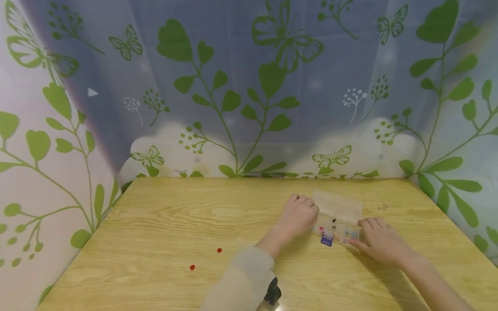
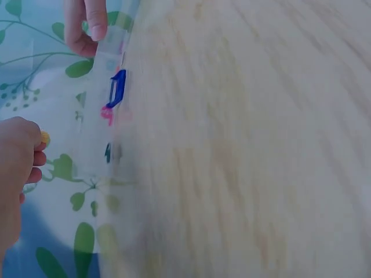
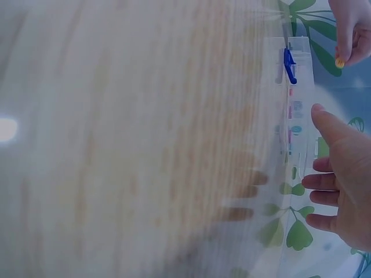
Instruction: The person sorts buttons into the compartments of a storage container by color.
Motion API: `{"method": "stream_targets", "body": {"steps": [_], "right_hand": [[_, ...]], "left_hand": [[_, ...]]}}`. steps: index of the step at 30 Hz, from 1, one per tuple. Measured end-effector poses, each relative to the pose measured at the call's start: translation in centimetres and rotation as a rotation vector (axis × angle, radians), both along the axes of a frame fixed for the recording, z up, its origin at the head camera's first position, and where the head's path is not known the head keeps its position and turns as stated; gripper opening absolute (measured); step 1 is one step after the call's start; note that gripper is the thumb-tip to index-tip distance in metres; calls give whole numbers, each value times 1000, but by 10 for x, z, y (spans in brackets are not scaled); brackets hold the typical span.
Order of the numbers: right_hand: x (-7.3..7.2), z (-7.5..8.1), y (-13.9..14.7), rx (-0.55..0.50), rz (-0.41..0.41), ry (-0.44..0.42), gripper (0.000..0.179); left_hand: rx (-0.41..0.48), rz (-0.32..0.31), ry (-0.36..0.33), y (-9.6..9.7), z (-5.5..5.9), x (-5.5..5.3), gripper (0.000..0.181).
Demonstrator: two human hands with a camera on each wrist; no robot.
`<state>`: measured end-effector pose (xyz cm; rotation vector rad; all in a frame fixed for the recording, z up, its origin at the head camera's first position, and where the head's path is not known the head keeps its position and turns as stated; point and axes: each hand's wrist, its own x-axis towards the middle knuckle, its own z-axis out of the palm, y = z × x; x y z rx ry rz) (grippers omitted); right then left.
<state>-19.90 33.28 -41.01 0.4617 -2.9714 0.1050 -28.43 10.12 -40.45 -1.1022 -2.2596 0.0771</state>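
Note:
A clear plastic compartment box (image 1: 336,206) lies on the table with its lid raised toward the back. Small coloured pieces (image 1: 337,236) sit in its compartments. At its front edge is a blue rectangular piece (image 1: 327,239), which looks frame-like in the left wrist view. Between thumb and forefinger, my left hand (image 1: 299,214) pinches a small yellow disc (image 3: 339,61) at the box's left side; the head view hides the disc. My right hand (image 1: 383,242) is at the right side, fingers extended and thumb close to the front right corner, with nothing in its grasp.
Two small red discs (image 1: 219,250) lie on the wooden table (image 1: 155,224), left of my left forearm. Some faint small pieces (image 1: 382,206) are behind my right hand. A leaf-patterned cloth (image 1: 233,86) hangs behind the table and along both sides.

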Motion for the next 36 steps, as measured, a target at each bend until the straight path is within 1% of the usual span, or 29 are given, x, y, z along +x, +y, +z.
{"method": "stream_targets", "body": {"steps": [4,12,21,26,31,36], "right_hand": [[0,1,0,0,1,4,55],[-1,1,-1,5,-7,-12,57],[-1,-2,1,1,-10,-15,60],[-2,-3,1,-5,-4,-16,60],[-2,-4,2,-5,2,-4,60],[-3,-3,1,-6,1,-12,60]], "left_hand": [[-29,33,-30,10,-5,1,13],[-119,121,-134,22,-11,3,14],[-150,157,-206,30,-18,-1,14],[-162,175,-227,30,-19,0,13],[-165,183,-246,29,-17,1,15],[-172,181,-235,26,-13,1,16]]}}
